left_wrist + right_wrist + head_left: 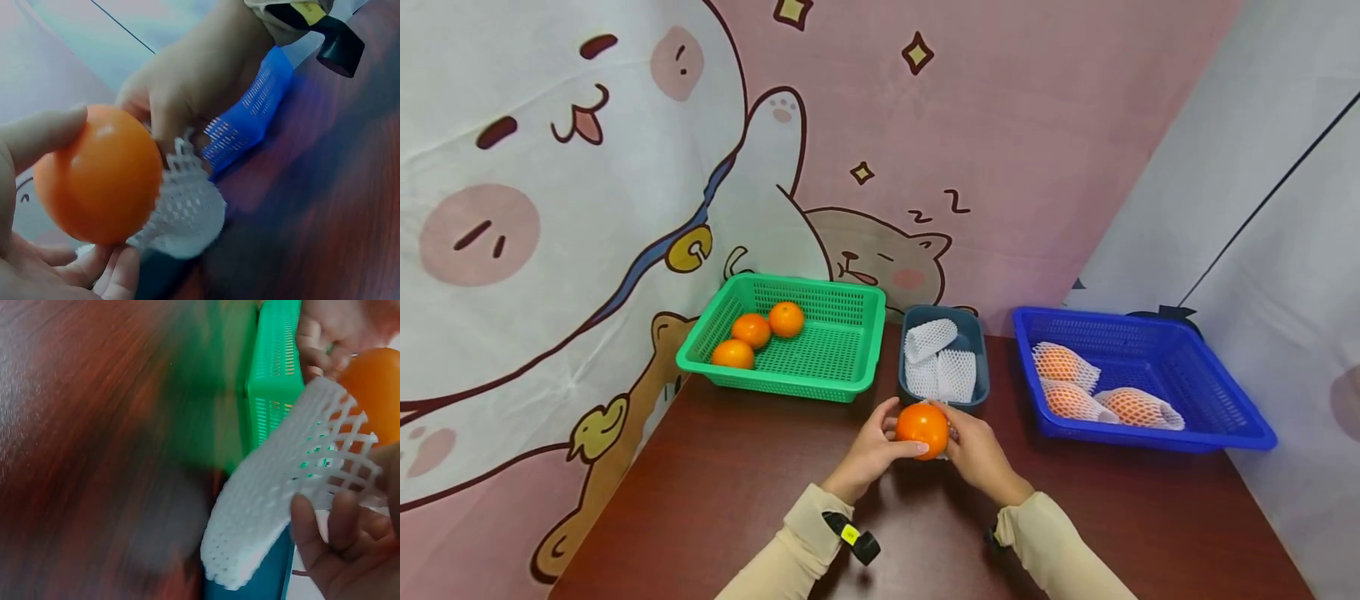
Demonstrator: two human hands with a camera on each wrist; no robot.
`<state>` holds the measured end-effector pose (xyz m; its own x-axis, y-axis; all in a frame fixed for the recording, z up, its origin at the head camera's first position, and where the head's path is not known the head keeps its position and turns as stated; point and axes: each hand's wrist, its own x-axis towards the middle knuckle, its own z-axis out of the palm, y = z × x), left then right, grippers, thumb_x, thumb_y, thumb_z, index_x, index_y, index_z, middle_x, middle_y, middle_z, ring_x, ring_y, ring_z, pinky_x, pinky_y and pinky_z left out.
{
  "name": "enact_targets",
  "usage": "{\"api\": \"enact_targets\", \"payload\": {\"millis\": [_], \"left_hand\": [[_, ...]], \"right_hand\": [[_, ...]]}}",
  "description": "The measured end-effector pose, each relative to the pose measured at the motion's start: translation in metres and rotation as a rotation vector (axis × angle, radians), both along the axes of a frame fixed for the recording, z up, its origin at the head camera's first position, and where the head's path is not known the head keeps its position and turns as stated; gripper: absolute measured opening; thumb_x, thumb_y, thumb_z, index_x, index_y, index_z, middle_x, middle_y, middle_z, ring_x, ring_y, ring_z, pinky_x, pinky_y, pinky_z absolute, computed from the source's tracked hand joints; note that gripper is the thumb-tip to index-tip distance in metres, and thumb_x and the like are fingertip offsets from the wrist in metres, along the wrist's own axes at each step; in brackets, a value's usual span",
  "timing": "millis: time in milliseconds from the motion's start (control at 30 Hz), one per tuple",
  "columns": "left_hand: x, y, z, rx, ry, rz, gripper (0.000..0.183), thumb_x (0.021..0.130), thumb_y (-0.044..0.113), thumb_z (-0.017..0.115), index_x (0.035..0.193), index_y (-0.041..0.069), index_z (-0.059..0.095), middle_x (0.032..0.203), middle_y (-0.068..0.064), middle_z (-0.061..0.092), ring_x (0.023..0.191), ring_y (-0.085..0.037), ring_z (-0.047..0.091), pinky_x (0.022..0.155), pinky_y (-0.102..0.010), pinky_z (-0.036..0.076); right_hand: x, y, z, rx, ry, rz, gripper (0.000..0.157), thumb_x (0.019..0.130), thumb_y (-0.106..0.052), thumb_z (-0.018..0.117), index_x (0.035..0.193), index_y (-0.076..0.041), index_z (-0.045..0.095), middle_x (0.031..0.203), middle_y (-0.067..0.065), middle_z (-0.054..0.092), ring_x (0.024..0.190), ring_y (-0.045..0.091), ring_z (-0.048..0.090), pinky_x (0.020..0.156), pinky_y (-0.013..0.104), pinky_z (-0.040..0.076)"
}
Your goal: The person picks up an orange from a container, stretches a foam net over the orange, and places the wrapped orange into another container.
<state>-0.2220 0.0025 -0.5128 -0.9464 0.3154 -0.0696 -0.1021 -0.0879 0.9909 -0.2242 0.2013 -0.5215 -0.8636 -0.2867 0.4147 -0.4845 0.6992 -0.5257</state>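
Note:
An orange [922, 430] is gripped between the thumb and fingers of my left hand [877, 447], above the table in front of the small bin. My right hand [981, 454] pinches a white foam net sleeve [275, 487] near its open end, seen best in the right wrist view. In the left wrist view the foam net [187, 215] sits right beside the orange [100, 175], and the fruit is outside it. From the head view, most of that sleeve is hidden behind the orange and my hands.
At the left, a green basket [850, 388] holds three oranges [751, 331]. A dark blue-grey bin [983, 367] with several foam nets [957, 375] stands behind my hands. To the right, a blue basket [1213, 417] contains three netted oranges [1138, 408]. A patterned cloth hangs behind.

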Motion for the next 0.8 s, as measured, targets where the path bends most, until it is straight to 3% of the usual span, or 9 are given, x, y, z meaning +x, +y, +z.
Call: {"api": "enact_targets", "payload": {"millis": [100, 267, 300, 400, 533, 600, 667, 733, 800], "left_hand": [[-0.001, -0.001, -0.005, -0.036, -0.024, 0.024, 0.095, 0.074, 0.012, 0.082, 0.149, -0.005, 0.025, 0.115, -0.016, 0.057, 0.098, -0.026, 0.062, 0.086, -0.037, 0.05], [-0.002, -0.004, -0.01, -0.093, 0.012, 0.013, 0.072, 0.074, 0.014, 0.083, 0.135, -0.006, 0.05, 0.113, -0.014, 0.064, 0.096, -0.025, 0.063, 0.086, -0.038, 0.05], [-0.002, -0.004, -0.011, -0.116, 0.025, 0.021, 0.068, 0.073, 0.015, 0.084, 0.131, -0.004, 0.055, 0.113, -0.013, 0.063, 0.095, -0.024, 0.062, 0.086, -0.038, 0.05], [-0.001, -0.002, -0.014, -0.155, 0.055, 0.064, 0.064, 0.07, 0.017, 0.086, 0.125, 0.001, 0.059, 0.115, -0.01, 0.056, 0.094, -0.022, 0.058, 0.084, -0.036, 0.046], [0.002, 0.003, -0.016, 0.028, 0.02, 0.05, 0.067, 0.072, 0.011, 0.083, 0.127, 0.002, 0.047, 0.12, -0.014, 0.05, 0.099, -0.024, 0.057, 0.085, -0.035, 0.048], [0.003, 0.006, -0.017, 0.163, -0.024, 0.023, 0.068, 0.074, 0.004, 0.081, 0.128, 0.002, 0.039, 0.122, -0.018, 0.051, 0.1, -0.027, 0.059, 0.083, -0.038, 0.052], [0.003, 0.007, -0.018, 0.21, -0.027, 0.026, 0.071, 0.074, 0.001, 0.08, 0.128, 0.003, 0.034, 0.122, -0.019, 0.051, 0.1, -0.029, 0.06, 0.081, -0.039, 0.054], [0.002, 0.008, -0.02, 0.154, 0.029, 0.06, 0.076, 0.071, 0.001, 0.083, 0.129, 0.003, 0.033, 0.122, -0.019, 0.052, 0.102, -0.029, 0.059, 0.084, -0.039, 0.053], [0.001, 0.008, -0.022, 0.015, 0.122, 0.115, 0.084, 0.068, 0.006, 0.087, 0.132, 0.003, 0.033, 0.124, -0.019, 0.053, 0.105, -0.029, 0.058, 0.089, -0.039, 0.049]], "right_hand": [[0.001, -0.001, 0.0, -0.055, 0.01, -0.015, 0.058, 0.08, 0.007, 0.072, 0.134, -0.012, 0.06, 0.107, 0.008, 0.069, 0.075, 0.017, 0.06, 0.073, 0.036, 0.055], [0.001, -0.002, -0.004, -0.177, 0.052, -0.047, 0.054, 0.083, 0.008, 0.068, 0.133, -0.011, 0.06, 0.096, 0.009, 0.07, 0.066, 0.013, 0.056, 0.063, 0.03, 0.053], [0.001, -0.003, -0.005, -0.207, 0.062, -0.054, 0.051, 0.085, 0.007, 0.068, 0.133, -0.009, 0.06, 0.099, 0.009, 0.07, 0.068, 0.012, 0.057, 0.064, 0.029, 0.053], [0.001, -0.005, -0.006, -0.296, 0.059, -0.073, 0.044, 0.089, 0.002, 0.066, 0.131, -0.007, 0.061, 0.083, 0.005, 0.068, 0.059, 0.01, 0.054, 0.055, 0.026, 0.049], [0.002, -0.008, -0.005, -0.345, 0.053, -0.119, 0.033, 0.092, -0.004, 0.066, 0.124, -0.008, 0.066, 0.079, 0.001, 0.068, 0.058, 0.009, 0.054, 0.055, 0.025, 0.048], [0.002, -0.009, -0.004, -0.331, 0.085, -0.145, 0.025, 0.09, -0.005, 0.069, 0.114, -0.009, 0.071, 0.08, 0.0, 0.069, 0.06, 0.009, 0.056, 0.056, 0.024, 0.049], [0.001, -0.01, -0.003, -0.303, 0.143, -0.17, 0.016, 0.086, -0.006, 0.073, 0.102, -0.01, 0.074, 0.08, -0.002, 0.069, 0.063, 0.008, 0.056, 0.058, 0.022, 0.049], [0.001, -0.012, -0.001, -0.284, 0.217, -0.183, 0.011, 0.082, -0.005, 0.077, 0.091, -0.011, 0.075, 0.081, -0.003, 0.068, 0.066, 0.008, 0.057, 0.059, 0.02, 0.048], [0.002, -0.015, 0.001, -0.291, 0.273, -0.17, 0.012, 0.079, -0.003, 0.079, 0.087, -0.011, 0.075, 0.08, -0.004, 0.066, 0.068, 0.009, 0.055, 0.06, 0.019, 0.046]]}}
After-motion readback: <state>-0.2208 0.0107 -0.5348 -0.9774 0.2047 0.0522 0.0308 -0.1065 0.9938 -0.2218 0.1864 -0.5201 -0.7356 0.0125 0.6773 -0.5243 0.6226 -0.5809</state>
